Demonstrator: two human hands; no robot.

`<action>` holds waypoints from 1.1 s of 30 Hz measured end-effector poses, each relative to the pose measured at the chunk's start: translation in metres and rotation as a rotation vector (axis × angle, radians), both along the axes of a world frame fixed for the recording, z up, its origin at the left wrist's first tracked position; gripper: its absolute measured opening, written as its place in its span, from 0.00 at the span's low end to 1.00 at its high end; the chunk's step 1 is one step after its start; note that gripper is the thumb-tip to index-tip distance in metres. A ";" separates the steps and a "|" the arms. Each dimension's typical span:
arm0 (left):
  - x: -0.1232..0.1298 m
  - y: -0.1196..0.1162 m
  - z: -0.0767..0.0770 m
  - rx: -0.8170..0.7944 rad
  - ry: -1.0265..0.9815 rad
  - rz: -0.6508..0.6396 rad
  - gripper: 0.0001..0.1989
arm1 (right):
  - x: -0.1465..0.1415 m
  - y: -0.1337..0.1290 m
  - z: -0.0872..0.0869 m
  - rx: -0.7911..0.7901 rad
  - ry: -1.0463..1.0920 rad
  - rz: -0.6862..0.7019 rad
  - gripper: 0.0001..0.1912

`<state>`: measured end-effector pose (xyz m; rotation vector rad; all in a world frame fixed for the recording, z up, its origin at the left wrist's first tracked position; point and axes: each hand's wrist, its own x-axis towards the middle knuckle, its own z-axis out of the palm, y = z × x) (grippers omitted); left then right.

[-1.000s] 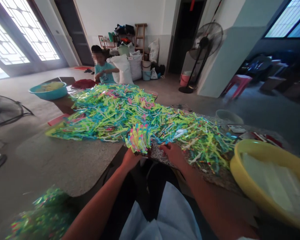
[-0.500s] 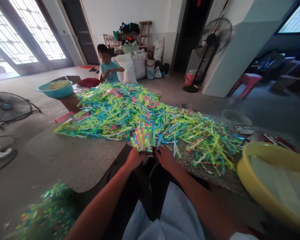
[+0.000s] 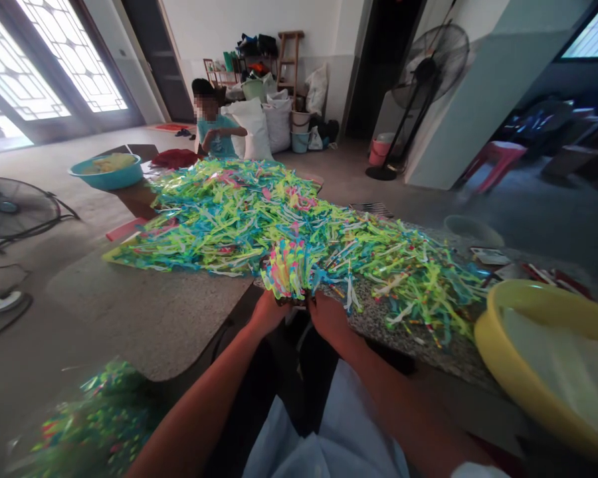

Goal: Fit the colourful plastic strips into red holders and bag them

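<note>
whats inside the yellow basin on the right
The yellow basin holds pale, whitish, sheet-like material, too blurred to identify. It covers what shows of the bottom, so anything underneath is hidden. The basin's right side runs out of view.

Could pass low over grey tabletop at left; blocked ahead by heaped strips, at right by yellow basin

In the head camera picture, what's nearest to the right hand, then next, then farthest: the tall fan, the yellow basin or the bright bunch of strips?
From the right hand:
1. Bright bunch of strips, just to its left.
2. Yellow basin, off to the right.
3. Tall fan, beyond the table.
</note>
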<state>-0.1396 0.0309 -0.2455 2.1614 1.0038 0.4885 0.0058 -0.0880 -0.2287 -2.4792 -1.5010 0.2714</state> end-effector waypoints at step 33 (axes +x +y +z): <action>-0.001 0.004 0.002 0.025 0.106 0.088 0.22 | 0.185 -0.130 0.048 -0.088 -0.157 -0.609 0.16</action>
